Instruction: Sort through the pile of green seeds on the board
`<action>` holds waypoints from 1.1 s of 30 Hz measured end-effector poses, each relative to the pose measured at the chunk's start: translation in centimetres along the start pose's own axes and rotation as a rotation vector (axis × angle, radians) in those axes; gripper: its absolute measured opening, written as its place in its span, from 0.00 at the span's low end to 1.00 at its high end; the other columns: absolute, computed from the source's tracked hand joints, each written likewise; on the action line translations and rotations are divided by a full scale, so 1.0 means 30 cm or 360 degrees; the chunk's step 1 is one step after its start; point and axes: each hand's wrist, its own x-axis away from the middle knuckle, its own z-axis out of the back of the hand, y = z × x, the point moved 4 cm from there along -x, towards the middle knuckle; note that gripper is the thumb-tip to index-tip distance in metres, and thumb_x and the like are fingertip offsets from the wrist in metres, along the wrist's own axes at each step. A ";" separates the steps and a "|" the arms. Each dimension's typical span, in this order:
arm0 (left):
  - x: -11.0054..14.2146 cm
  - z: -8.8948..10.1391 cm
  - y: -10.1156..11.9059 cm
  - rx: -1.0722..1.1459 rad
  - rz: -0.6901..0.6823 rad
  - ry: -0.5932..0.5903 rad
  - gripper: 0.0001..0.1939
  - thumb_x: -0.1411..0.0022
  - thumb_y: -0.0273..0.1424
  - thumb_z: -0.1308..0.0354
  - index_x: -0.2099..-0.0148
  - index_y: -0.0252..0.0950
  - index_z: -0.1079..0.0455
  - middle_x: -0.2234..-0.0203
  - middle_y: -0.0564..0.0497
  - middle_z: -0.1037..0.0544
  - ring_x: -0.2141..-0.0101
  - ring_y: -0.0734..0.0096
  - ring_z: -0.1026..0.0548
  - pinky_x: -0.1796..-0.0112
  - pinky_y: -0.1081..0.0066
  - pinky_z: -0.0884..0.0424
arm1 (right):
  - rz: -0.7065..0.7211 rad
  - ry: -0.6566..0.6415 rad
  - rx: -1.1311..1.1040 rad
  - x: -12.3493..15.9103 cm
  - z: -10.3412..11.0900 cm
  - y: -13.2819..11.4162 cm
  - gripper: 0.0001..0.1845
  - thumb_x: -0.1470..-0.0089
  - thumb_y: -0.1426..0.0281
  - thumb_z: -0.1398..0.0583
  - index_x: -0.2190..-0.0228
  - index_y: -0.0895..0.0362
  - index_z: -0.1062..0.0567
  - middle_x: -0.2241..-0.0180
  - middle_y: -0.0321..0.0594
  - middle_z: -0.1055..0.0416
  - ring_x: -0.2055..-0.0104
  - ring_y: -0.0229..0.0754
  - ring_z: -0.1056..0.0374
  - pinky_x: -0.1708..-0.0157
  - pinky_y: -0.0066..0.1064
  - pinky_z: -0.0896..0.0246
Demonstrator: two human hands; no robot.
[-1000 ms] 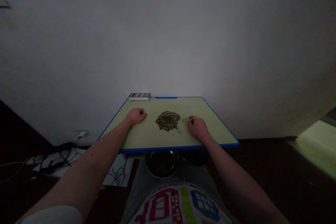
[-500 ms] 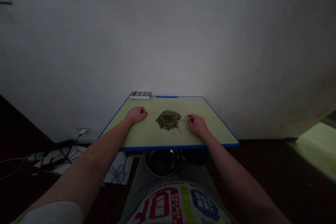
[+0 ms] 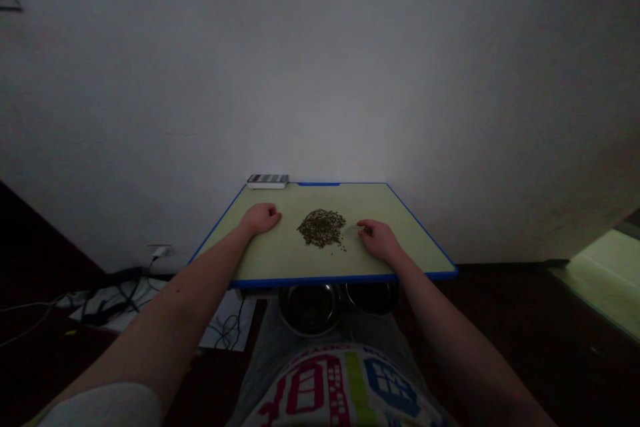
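Observation:
A pile of small brownish-green grains (image 3: 321, 227), perhaps dried beans or seeds, lies in the middle of a pale yellow folding table (image 3: 290, 263) with a blue edge. To its left my left hand (image 3: 261, 217) rests on the tabletop, fingers curled into a loose fist, with nothing visible in them. On the other side of the pile, my right hand (image 3: 379, 239) pinches a thin, clear piece (image 3: 353, 232). The piece points toward the pile; its exact kind is too faint to tell. A few stray grains (image 3: 344, 250) lie at the pile's near right edge.
A phone (image 3: 268, 180) lies on a white box at the table's far left corner. Below the front edge, a metal bowl (image 3: 309, 310) and a second dark bowl (image 3: 373, 297) sit by my lap. Cables (image 3: 227, 330) and a plug (image 3: 159, 252) are at lower left. A wall stands behind.
My right hand has shifted slightly and turned the clear piece, which looked narrower half a second ago and now shows its flat side. My left hand has stayed in place.

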 end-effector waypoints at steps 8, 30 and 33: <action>-0.001 -0.002 0.000 -0.0014 0.0020 -0.0002 0.17 0.47 0.45 0.52 0.72 0.38 0.30 0.75 0.48 0.24 0.71 0.66 0.29 0.72 0.70 0.39 | -0.0027 0.0064 0.0007 0.007 0.005 -0.002 0.17 0.47 0.70 0.45 0.56 0.58 0.26 0.67 0.41 0.26 0.65 0.38 0.32 0.60 0.29 0.41; 0.004 0.007 0.006 -0.0006 0.0028 -0.0012 0.18 0.47 0.46 0.52 0.72 0.37 0.30 0.75 0.48 0.25 0.72 0.66 0.29 0.72 0.70 0.39 | 0.0148 -0.0040 -0.0192 0.019 -0.007 -0.011 0.17 0.47 0.73 0.46 0.56 0.58 0.27 0.69 0.39 0.29 0.68 0.37 0.36 0.63 0.29 0.43; 0.005 0.007 0.008 -0.0010 0.0003 -0.0009 0.18 0.47 0.45 0.53 0.72 0.37 0.30 0.75 0.48 0.25 0.71 0.66 0.29 0.72 0.70 0.39 | 0.0163 -0.0050 -0.0213 0.022 -0.010 -0.004 0.17 0.48 0.74 0.46 0.56 0.58 0.27 0.70 0.39 0.29 0.69 0.37 0.37 0.63 0.29 0.43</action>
